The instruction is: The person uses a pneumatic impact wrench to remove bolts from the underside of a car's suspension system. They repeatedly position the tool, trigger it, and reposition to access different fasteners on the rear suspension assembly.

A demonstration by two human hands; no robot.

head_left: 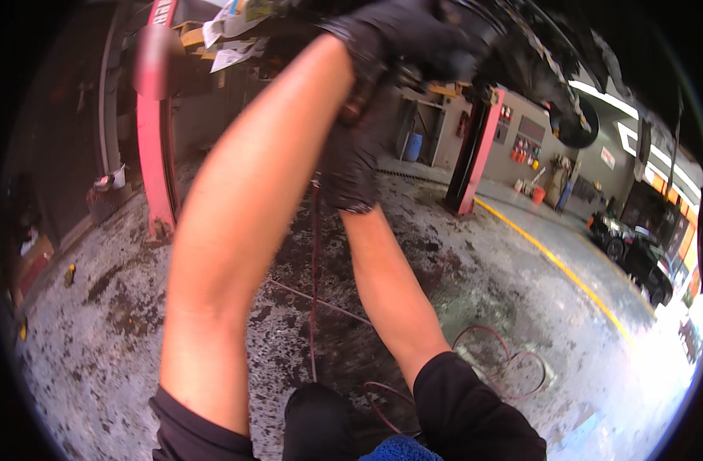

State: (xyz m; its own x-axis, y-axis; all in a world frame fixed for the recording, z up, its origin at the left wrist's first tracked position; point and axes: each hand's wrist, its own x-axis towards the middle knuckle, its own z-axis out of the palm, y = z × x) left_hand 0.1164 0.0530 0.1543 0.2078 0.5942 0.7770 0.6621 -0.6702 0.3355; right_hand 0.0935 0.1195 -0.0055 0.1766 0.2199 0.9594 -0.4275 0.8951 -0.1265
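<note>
Both of my hands wear black gloves and are raised under a dark vehicle underside (520,46). My left hand (405,38) reaches highest, up against the dark parts there; its fingers blur into them, so I cannot tell what it touches. Lower down, my right hand (355,169) is closed around something dark, mostly hidden by the glove and my left forearm. A thin red hose (315,284) hangs straight down beside the right hand to the floor. Whether it joins the held thing is not visible.
Pink lift posts stand at left (153,154) and right (484,150). Loops of red hose (513,357) lie on the stained floor (121,361). Beyond a yellow line (559,269) are a blue drum (414,147), a red bucket (538,194) and a dark car (636,261).
</note>
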